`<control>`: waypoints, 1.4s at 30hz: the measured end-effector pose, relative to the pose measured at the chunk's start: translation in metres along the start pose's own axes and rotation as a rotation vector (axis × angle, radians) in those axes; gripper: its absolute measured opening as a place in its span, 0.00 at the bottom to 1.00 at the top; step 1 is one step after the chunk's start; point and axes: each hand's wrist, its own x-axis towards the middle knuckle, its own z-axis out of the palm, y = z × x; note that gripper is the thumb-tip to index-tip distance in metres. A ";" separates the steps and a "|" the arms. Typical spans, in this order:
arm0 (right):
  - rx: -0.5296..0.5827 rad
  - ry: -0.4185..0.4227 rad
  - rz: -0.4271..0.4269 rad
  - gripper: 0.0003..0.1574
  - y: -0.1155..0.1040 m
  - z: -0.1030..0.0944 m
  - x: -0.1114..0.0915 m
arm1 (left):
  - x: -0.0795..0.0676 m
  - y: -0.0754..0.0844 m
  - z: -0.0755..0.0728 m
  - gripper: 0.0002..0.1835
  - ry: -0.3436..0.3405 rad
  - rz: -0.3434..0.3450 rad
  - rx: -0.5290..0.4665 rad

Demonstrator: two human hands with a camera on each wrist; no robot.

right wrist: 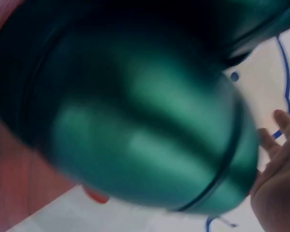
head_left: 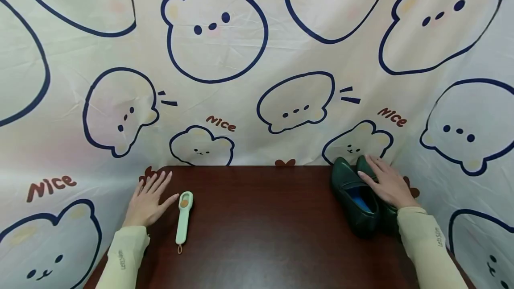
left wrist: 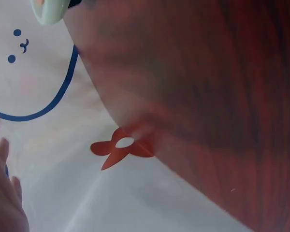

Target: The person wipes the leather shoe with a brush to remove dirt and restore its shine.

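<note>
A pair of dark green slip-on shoes stands at the table's right side, toes toward the back; the left one shows a blue insole. My right hand lies over the other shoe, its fingers fairly straight near the toe and its thumb toward the left shoe. Close up in the right wrist view, a glossy green shoe fills most of the picture. At the back left corner, my left hand has its fingers spread and holds nothing. Beside its thumb lies a slim mint-green handled tool with an orange-brown spot and a cord loop.
The dark reddish-brown table ends at a pale cloth backdrop printed with bear outlines and the word "Nice". This cloth also hangs along the left and right sides, close to both forearms.
</note>
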 end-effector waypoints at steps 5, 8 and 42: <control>-0.010 0.009 -0.007 0.53 -0.020 0.014 -0.002 | -0.009 0.006 0.006 0.29 -0.102 -0.079 -0.058; -0.016 0.049 -0.025 0.49 -0.033 0.021 -0.011 | -0.014 0.017 0.007 0.27 -0.246 -0.149 -0.140; -0.228 0.146 -0.414 0.19 -0.097 0.065 -0.017 | -0.022 0.064 0.041 0.33 -0.482 -0.258 -0.176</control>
